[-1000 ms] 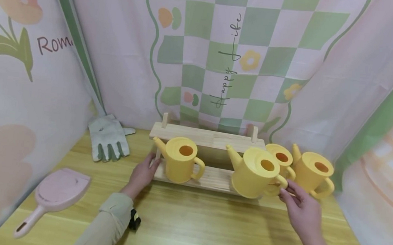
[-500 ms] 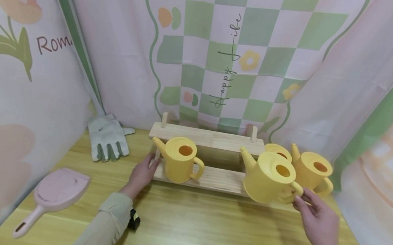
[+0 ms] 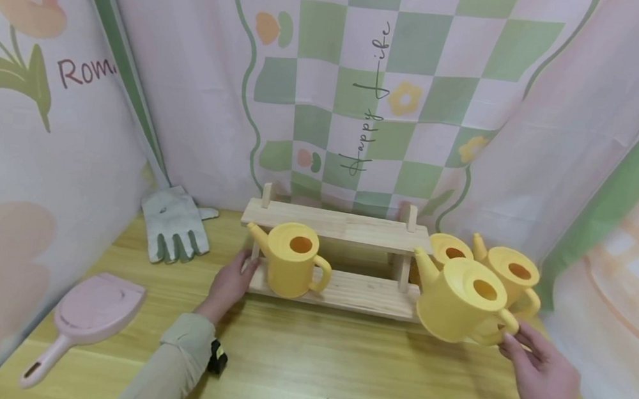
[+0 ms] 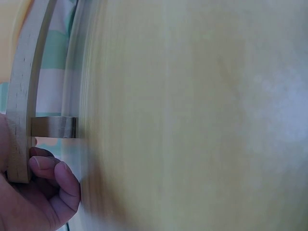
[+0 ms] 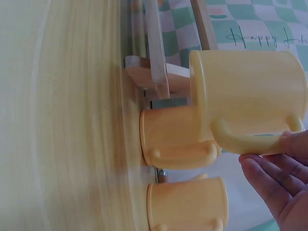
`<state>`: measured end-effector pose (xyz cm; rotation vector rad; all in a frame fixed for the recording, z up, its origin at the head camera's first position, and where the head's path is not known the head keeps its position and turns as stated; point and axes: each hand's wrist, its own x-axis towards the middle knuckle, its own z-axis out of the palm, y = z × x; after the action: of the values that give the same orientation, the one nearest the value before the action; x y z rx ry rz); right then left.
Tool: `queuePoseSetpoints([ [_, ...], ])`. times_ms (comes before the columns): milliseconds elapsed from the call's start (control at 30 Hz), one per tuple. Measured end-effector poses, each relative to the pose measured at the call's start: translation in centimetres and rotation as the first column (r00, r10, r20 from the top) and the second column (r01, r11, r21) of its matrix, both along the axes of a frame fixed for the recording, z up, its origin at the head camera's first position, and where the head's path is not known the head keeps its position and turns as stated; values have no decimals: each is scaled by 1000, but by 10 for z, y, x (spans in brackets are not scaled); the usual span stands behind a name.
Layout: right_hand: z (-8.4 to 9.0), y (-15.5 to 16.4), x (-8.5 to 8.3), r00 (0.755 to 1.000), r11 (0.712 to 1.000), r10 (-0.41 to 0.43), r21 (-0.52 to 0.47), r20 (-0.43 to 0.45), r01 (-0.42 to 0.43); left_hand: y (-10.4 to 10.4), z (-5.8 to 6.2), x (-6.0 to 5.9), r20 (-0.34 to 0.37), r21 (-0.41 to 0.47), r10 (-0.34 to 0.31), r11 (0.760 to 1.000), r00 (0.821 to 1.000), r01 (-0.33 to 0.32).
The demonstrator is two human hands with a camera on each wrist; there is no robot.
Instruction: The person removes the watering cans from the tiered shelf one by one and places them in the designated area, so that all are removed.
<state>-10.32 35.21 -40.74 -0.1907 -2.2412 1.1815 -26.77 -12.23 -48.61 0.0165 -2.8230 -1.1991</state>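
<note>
Right hand (image 3: 545, 378) in the head view sits at the 4 o'clock corner of the bench (image 3: 309, 365), fingers fairly straight, its fingertips pinching the loop handle of a yellow watering can (image 3: 460, 300). That can hangs tilted just off the right end of the wooden rack (image 3: 337, 256), spout toward 10 o'clock, and hides part of two more cans (image 3: 511, 272) standing behind it on the bench. Left hand (image 3: 230, 284) is pressed against the rack's left end, thumb and fingers about the side post, beside another can (image 3: 292, 267) that stands on the lower board. A grey glove (image 3: 175, 224) lies at 10 o'clock and a pink dustpan (image 3: 89, 309) at 8 o'clock.

From the left wrist, the fingers (image 4: 48, 173) curl round the edge of the rack's upright (image 4: 24, 96); much else is blurred bench top.

From the right wrist, the held can (image 5: 245, 96) shows a smooth, matte wall, with thumb and fingertips (image 5: 284, 168) nipping the handle at its outer bend. The spare cans (image 5: 178, 137) stand close below.

My judgement: hollow moulded plastic, light and stiff, not fragile, a little slick. Held only by fingertips on the handle it will swing and tip spout-down; threading fingers through the loop, or cupping the body, should steady it.
</note>
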Motion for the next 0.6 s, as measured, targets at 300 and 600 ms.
queuePoseSetpoints([
  [300, -9, 17, 10, 997, 999, -44, -10, 65, 44, -1, -2, -1, -15, -7, -5, 1000, 1000, 5],
  [600, -18, 26, 16, 990, 998, -62, -1, 126, 62, -1, 1, 1, -13, 0, -13, 1000, 1000, 13],
])
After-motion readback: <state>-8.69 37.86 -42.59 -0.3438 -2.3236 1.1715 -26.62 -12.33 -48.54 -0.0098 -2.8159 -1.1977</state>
